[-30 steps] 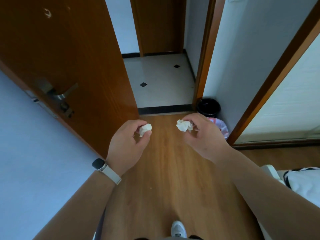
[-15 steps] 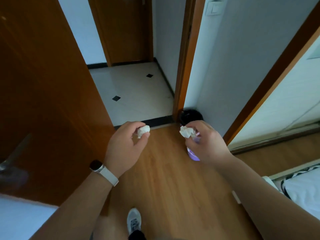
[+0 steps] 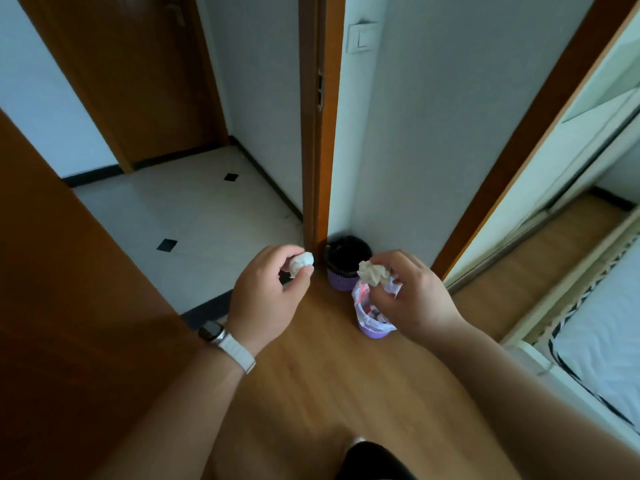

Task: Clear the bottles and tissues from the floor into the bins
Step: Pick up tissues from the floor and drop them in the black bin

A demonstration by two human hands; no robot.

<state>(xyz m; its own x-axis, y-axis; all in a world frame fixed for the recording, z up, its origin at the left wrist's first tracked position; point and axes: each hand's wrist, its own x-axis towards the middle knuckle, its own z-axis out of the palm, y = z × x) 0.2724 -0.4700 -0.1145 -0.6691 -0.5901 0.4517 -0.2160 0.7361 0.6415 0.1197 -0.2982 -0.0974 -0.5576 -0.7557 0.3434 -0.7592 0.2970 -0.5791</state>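
Your left hand (image 3: 266,299) pinches a small crumpled white tissue (image 3: 302,262), your right hand (image 3: 412,292) a bigger crumpled white tissue (image 3: 372,273) by the white-bagged purple plastic bin (image 3: 372,323), neither dropped yet.

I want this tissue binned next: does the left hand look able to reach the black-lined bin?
Probably yes. The left hand, pinching its tissue, hovers just left of the black-lined bin; nothing lies between them, and the bin's mouth is open.

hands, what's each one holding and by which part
The left hand pinches a tissue ball around its middle, thumb against fingertips. The right hand pinches a looser tissue wad by its right side.
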